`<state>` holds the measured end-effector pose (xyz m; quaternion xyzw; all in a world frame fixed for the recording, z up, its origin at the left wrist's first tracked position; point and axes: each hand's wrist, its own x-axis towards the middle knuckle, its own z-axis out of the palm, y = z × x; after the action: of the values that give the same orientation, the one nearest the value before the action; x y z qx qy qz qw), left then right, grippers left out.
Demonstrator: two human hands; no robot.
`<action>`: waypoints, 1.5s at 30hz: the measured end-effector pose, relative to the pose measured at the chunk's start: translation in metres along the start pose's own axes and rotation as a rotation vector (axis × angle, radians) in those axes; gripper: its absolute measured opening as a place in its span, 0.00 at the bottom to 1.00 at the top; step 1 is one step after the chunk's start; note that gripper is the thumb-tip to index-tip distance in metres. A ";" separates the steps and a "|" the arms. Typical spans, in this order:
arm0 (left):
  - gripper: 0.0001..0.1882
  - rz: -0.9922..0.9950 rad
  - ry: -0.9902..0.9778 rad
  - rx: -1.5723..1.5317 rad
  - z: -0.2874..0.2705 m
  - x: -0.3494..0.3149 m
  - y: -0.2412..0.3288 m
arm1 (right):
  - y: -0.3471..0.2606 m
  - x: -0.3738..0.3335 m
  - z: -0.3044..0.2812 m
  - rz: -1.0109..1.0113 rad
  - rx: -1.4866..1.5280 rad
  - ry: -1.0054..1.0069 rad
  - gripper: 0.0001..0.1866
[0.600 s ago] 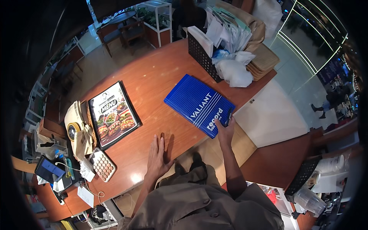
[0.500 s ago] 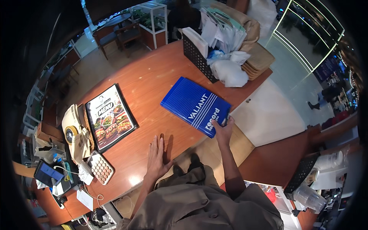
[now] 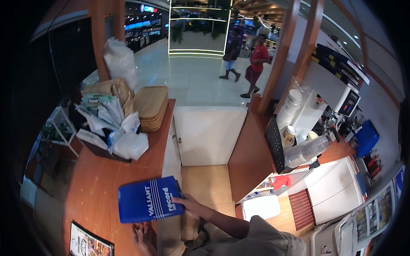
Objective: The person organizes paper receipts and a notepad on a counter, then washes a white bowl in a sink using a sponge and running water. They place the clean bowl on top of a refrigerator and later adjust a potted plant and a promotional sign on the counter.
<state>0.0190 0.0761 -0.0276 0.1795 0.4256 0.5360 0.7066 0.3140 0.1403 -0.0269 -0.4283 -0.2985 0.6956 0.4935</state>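
A blue notebook (image 3: 147,199) with white stripes and lettering is held over the wooden counter by my right hand (image 3: 191,205), which grips its right edge with the thumb on the cover. Just below the notebook, my left hand (image 3: 144,237) rests at the counter's edge. Its fingers are apart and hold nothing. At the lower left lies a menu (image 3: 88,242) with food pictures, cut off by the picture's rim.
Wooden trays (image 3: 149,104), plastic bags (image 3: 132,145) and a black holder of packets stand on the counter's far end. A white low gate (image 3: 209,136) closes the passage. To the right, stacked cups (image 3: 290,106) stand on another counter. Two people walk beyond the gate.
My view has swung to the right, bringing the gate and the cup counter into the middle. My right hand still grips the notebook. The left hand stays low by the counter edge.
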 end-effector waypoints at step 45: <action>0.19 -0.052 -1.161 0.537 0.321 0.001 -0.138 | -0.578 -0.483 -0.180 -1.841 -0.257 1.283 0.20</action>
<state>0.3571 0.0921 0.0575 0.6008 0.0973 0.2088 0.7655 0.7935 -0.1225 0.5211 -0.3709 -0.2613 -0.3172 0.8328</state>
